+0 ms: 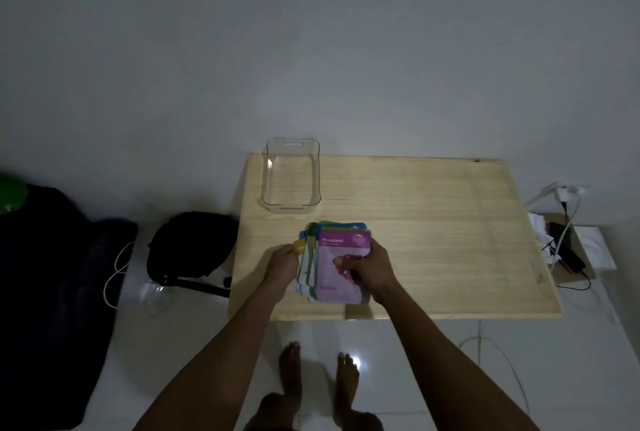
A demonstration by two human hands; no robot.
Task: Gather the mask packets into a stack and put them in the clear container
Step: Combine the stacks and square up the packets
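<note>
While both hands' fingers (pixel 341 261) clamp the mask packets (pixel 341 267), lower packets stay hidden.

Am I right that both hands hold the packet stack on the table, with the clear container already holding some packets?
Not quite. The head view shows the clear container holds no packets. The left hand and right hand do hold the packet stack on the table.

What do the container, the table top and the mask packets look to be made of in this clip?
Clear container: rigid transparent plastic by the look; the table shows through its walls, and a handle slot is cut in the far end.
Table: pale wood or wood-look laminate, with visible grain lines and a smooth finish.
Mask packets: thin flexible printed sachets, probably plastic or foil film; the dim light leaves that open.
</note>
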